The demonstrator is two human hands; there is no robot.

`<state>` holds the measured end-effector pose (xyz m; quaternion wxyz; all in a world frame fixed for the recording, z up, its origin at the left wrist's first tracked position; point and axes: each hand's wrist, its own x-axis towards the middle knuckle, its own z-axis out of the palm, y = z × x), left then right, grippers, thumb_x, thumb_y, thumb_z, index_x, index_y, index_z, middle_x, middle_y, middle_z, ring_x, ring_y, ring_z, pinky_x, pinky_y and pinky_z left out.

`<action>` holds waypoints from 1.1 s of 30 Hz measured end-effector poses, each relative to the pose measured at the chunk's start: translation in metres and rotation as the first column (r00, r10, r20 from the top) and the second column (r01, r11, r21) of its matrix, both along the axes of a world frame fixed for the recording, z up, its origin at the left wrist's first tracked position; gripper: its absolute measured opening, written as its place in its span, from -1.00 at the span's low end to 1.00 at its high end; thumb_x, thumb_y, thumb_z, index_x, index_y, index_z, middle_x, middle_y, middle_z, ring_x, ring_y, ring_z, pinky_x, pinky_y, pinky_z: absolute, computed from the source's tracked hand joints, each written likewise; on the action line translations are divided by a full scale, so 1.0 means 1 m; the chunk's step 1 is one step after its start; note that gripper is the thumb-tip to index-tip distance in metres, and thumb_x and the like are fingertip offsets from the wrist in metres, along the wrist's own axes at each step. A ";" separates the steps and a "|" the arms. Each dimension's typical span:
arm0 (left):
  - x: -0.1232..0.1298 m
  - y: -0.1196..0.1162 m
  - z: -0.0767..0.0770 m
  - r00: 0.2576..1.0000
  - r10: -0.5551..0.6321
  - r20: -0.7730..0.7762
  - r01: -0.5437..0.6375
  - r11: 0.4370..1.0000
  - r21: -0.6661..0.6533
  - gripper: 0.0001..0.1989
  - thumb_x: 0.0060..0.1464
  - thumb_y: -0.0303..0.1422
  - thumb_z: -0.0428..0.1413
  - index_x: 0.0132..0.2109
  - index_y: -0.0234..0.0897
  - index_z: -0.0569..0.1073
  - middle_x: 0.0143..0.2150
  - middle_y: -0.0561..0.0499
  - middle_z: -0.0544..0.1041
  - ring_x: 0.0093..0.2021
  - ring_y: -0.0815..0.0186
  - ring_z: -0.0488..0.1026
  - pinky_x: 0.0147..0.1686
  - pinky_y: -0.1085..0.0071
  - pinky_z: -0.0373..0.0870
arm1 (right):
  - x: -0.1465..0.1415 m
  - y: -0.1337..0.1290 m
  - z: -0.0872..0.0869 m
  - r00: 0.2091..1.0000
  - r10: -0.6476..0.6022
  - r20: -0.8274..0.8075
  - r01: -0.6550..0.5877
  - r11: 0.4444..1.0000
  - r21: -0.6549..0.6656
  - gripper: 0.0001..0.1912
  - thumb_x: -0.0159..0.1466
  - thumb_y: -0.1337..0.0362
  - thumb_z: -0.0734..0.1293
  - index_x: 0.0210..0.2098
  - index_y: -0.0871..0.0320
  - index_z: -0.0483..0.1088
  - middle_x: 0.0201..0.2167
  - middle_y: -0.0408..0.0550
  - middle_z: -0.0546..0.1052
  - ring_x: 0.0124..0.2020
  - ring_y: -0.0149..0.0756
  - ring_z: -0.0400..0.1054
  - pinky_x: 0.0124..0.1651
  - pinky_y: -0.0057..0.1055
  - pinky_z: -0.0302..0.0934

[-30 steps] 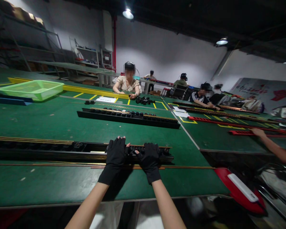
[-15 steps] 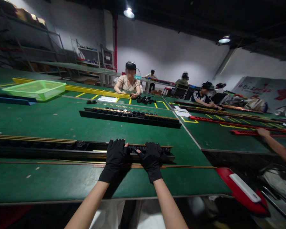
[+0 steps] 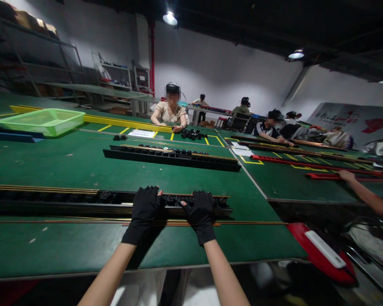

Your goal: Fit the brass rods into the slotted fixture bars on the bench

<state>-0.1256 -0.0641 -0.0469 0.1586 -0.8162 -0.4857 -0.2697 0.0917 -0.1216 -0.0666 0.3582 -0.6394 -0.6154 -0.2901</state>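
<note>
A long black channel rail (image 3: 121,209) with small black blocks in it lies across the green table (image 3: 67,250). Both hands wear black fingerless gloves. My left hand (image 3: 145,208) is curled over the rail, its thumb at the block row. Further right, my right hand (image 3: 201,210) wraps over the rail near its right end, thumb on the blocks. Fingertips on the rail's far side are hidden. Thin brass-coloured rods (image 3: 51,189) lie along the rail's left part. More thin rods (image 3: 249,223) lie on the table in front of it.
A second black rail (image 3: 172,159) with rods lies farther back. At the back left are a green plastic basket (image 3: 51,127) and a yellow rail (image 3: 124,122), with a co-worker (image 3: 170,108) behind. Red rails (image 3: 325,176) and another person's arm (image 3: 364,191) are at right.
My left hand has slid a little to the left along the rail, widening the gap between the hands. My right hand stays at nearly the same place on it.
</note>
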 end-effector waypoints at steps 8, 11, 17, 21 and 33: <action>0.004 -0.002 0.009 0.999 0.040 0.035 -0.039 0.999 -0.026 -0.61 0.28 -0.33 -0.17 -0.06 -0.35 0.53 -0.09 -0.22 0.60 -0.10 0.00 0.50 0.00 0.03 0.29 | -0.001 0.001 -0.001 1.000 -0.005 0.017 0.005 1.000 0.007 -0.43 0.26 -0.18 0.26 -0.11 0.23 0.47 -0.18 0.16 0.56 -0.08 -0.03 0.39 0.23 -0.04 0.04; 0.003 0.000 0.009 0.999 0.026 0.020 -0.025 0.999 -0.043 -0.64 0.26 -0.35 -0.14 -0.08 -0.32 0.53 -0.12 -0.21 0.61 -0.12 0.01 0.51 -0.02 0.04 0.30 | -0.002 0.000 0.001 1.000 -0.014 0.020 0.013 1.000 0.011 -0.43 0.27 -0.18 0.26 -0.12 0.24 0.47 -0.18 0.16 0.57 -0.09 -0.03 0.39 0.22 -0.04 0.04; 0.006 0.003 -0.003 0.997 -0.067 0.027 0.066 0.997 0.038 -0.65 0.26 -0.34 -0.12 -0.04 -0.32 0.53 0.08 -0.29 0.53 0.05 -0.03 0.46 0.06 0.00 0.25 | -0.001 -0.001 0.002 1.000 -0.006 0.013 0.006 1.000 -0.008 -0.43 0.27 -0.17 0.26 -0.12 0.23 0.48 -0.19 0.16 0.57 -0.09 -0.02 0.39 0.22 -0.03 0.04; 0.016 -0.002 0.000 0.998 -0.027 0.049 0.028 1.000 -0.007 -0.63 0.29 -0.33 -0.16 -0.14 -0.32 0.53 -0.11 -0.24 0.59 -0.09 0.02 0.49 0.00 0.05 0.27 | 0.001 0.001 -0.001 1.000 -0.004 0.002 0.004 1.000 -0.029 -0.43 0.25 -0.18 0.28 -0.10 0.22 0.47 -0.18 0.15 0.56 -0.08 0.00 0.38 0.22 -0.02 0.04; 0.021 -0.005 0.010 0.997 0.037 0.064 -0.032 0.997 -0.075 -0.62 0.30 -0.33 -0.18 -0.14 -0.34 0.53 -0.19 -0.22 0.59 -0.16 0.01 0.50 -0.05 0.05 0.29 | 0.001 -0.001 -0.001 1.000 -0.001 0.005 0.001 1.000 -0.023 -0.44 0.24 -0.17 0.28 -0.11 0.22 0.47 -0.18 0.15 0.57 -0.08 0.00 0.38 0.23 -0.03 0.03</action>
